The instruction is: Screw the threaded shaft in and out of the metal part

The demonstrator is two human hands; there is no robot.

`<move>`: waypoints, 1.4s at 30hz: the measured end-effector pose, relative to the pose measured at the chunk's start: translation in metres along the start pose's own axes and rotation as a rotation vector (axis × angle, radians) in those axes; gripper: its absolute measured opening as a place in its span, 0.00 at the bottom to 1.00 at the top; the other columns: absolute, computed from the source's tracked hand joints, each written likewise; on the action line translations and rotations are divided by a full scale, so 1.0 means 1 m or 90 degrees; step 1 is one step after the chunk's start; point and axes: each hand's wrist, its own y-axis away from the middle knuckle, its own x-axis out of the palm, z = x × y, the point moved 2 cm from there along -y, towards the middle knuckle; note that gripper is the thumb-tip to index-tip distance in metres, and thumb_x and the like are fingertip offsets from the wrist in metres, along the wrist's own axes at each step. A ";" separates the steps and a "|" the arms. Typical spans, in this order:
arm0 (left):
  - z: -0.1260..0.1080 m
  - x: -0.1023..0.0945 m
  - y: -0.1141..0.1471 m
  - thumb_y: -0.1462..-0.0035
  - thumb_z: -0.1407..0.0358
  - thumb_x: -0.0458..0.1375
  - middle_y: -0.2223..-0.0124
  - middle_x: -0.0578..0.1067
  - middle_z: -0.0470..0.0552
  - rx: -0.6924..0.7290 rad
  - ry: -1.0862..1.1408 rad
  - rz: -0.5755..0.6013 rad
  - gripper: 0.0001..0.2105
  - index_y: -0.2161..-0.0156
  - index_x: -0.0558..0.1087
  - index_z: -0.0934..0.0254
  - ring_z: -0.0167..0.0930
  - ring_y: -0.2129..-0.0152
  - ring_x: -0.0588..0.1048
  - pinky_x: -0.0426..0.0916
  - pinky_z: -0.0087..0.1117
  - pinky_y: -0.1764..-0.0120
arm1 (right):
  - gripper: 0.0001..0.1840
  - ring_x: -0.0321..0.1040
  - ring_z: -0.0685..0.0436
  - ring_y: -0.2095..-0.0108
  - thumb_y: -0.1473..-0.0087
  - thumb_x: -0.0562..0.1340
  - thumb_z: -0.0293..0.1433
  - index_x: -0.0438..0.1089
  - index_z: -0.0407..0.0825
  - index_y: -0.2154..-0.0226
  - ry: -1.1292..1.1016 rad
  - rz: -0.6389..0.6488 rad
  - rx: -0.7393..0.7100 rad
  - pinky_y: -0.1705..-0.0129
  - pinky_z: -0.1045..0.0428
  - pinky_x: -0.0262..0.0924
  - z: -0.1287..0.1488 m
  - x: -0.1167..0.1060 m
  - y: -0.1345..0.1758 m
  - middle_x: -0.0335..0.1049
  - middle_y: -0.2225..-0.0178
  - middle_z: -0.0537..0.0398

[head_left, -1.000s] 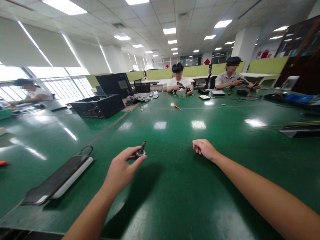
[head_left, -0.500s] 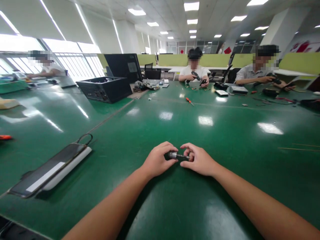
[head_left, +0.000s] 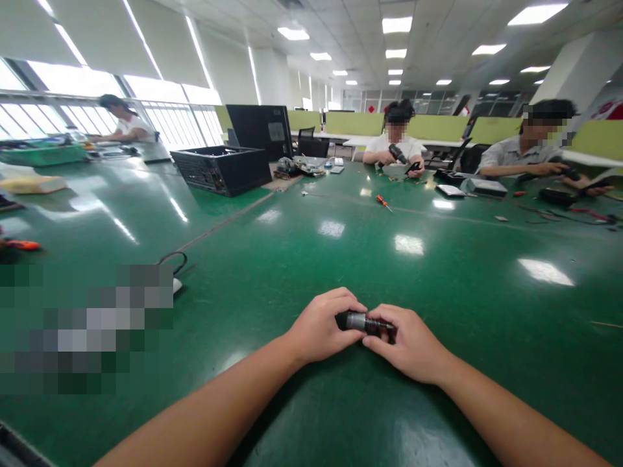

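Observation:
My left hand (head_left: pixel 324 326) is wrapped round the dark back part of a cylindrical tool (head_left: pixel 357 321) with a silver collar, which looks like a power screwdriver. It lies level, its narrow ribbed front pointing right. My right hand (head_left: pixel 411 344) closes round that narrow front, with thumb and fingers on both sides of it. The fingertips of both hands nearly meet near the collar. The tool's rear end is hidden in my left palm, and its tip is covered by the right fingers. Both hands are low over the green table (head_left: pixel 292 259).
A blurred-out object (head_left: pixel 97 324) lies at the left. An orange screwdriver (head_left: pixel 383 202) rests farther out. Beyond stand an open black computer case (head_left: pixel 221 172) and an upright black panel (head_left: pixel 260 133). Two people sit opposite holding tools; another person (head_left: pixel 126 126) sits far left.
My right hand's fingers have closed in from a looser pose onto the tool's front. The view has turned slightly left, so everything sits farther right in the picture.

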 end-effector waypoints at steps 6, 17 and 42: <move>0.003 0.000 0.000 0.50 0.70 0.64 0.63 0.76 0.51 -0.016 0.009 -0.021 0.10 0.60 0.76 0.63 0.31 0.65 0.75 0.69 0.31 0.61 | 0.06 0.62 0.47 0.74 0.46 0.65 0.36 0.72 0.51 0.68 -0.004 0.004 0.010 0.72 0.52 0.54 -0.001 -0.001 0.000 0.67 0.75 0.57; 0.000 -0.002 0.000 0.50 0.70 0.64 0.64 0.76 0.51 -0.030 0.005 -0.039 0.09 0.61 0.77 0.63 0.30 0.67 0.75 0.69 0.30 0.63 | 0.07 0.63 0.47 0.74 0.45 0.64 0.37 0.73 0.51 0.68 -0.020 -0.015 0.002 0.72 0.52 0.54 -0.002 -0.004 -0.002 0.68 0.74 0.57; 0.002 -0.009 0.001 0.51 0.71 0.66 0.62 0.76 0.50 -0.033 -0.021 -0.052 0.12 0.59 0.76 0.63 0.30 0.65 0.75 0.69 0.30 0.60 | 0.11 0.61 0.48 0.75 0.42 0.61 0.38 0.74 0.49 0.69 -0.038 -0.089 0.017 0.72 0.53 0.53 0.000 -0.007 -0.001 0.67 0.75 0.57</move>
